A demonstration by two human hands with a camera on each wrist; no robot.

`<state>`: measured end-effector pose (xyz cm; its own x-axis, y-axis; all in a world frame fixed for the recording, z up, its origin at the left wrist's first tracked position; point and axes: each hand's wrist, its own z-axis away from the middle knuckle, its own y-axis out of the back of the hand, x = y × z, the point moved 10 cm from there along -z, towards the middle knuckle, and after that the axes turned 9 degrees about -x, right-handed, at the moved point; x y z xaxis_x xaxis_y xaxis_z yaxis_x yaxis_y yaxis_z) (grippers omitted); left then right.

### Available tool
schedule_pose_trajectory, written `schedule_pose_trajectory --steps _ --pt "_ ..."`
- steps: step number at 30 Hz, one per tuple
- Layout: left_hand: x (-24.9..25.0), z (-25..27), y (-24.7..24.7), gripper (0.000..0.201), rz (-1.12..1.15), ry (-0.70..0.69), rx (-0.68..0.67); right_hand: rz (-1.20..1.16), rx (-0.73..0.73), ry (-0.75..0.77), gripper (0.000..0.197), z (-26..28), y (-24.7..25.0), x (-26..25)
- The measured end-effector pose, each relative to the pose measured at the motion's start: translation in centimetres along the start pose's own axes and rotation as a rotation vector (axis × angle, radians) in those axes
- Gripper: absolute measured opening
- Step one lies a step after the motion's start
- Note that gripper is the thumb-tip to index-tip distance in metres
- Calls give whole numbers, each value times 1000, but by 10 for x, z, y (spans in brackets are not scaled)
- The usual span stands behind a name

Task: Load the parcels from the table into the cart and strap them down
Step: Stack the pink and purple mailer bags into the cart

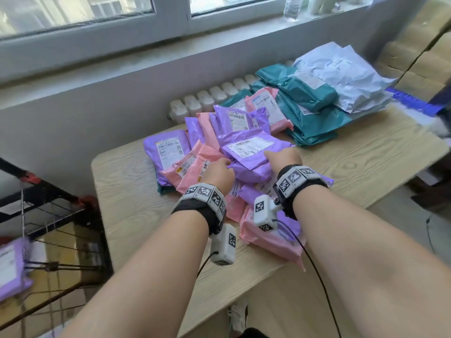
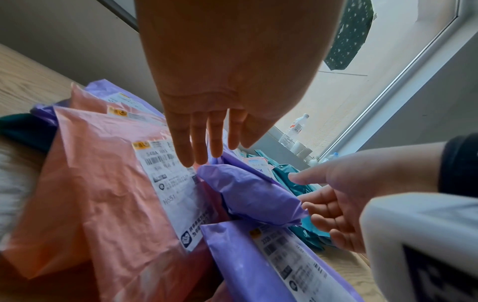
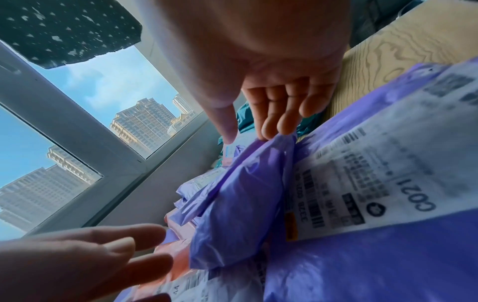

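Observation:
A pile of purple and pink parcels (image 1: 195,167) lies on the wooden table (image 1: 136,215). On top sits a plump purple parcel (image 1: 249,152) (image 2: 248,196) (image 3: 232,214) with a white label. My left hand (image 1: 219,170) (image 2: 204,147) is at its left end, fingers straight, tips against the plastic. My right hand (image 1: 283,158) (image 3: 271,122) is at its right end, fingers loosely bent, tips touching the parcel's edge. Neither hand grips it. The black wire cart (image 1: 48,198) stands left of the table with one purple parcel (image 1: 12,269) in it.
Teal parcels (image 1: 310,111) and white parcels (image 1: 346,76) are stacked at the table's far right. A radiator (image 1: 207,98) runs behind the table under the window sill. Cardboard boxes (image 1: 419,57) stand at the far right. Cords (image 1: 48,265) stretch across the cart.

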<state>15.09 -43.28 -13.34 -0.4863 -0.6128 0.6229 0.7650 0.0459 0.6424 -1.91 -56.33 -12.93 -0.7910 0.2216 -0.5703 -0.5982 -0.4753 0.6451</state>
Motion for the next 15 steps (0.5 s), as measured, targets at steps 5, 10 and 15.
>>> schedule_pose_trajectory --steps 5,10,15 --pt "2 -17 -6 40 -14 54 -1 22 -24 -54 53 -23 -3 2" --pt "-5 -22 -2 40 32 91 24 67 -38 34 38 -33 -3 -14" --pt "-10 -14 34 36 92 99 145 -11 18 269 21 -19 4 -51"
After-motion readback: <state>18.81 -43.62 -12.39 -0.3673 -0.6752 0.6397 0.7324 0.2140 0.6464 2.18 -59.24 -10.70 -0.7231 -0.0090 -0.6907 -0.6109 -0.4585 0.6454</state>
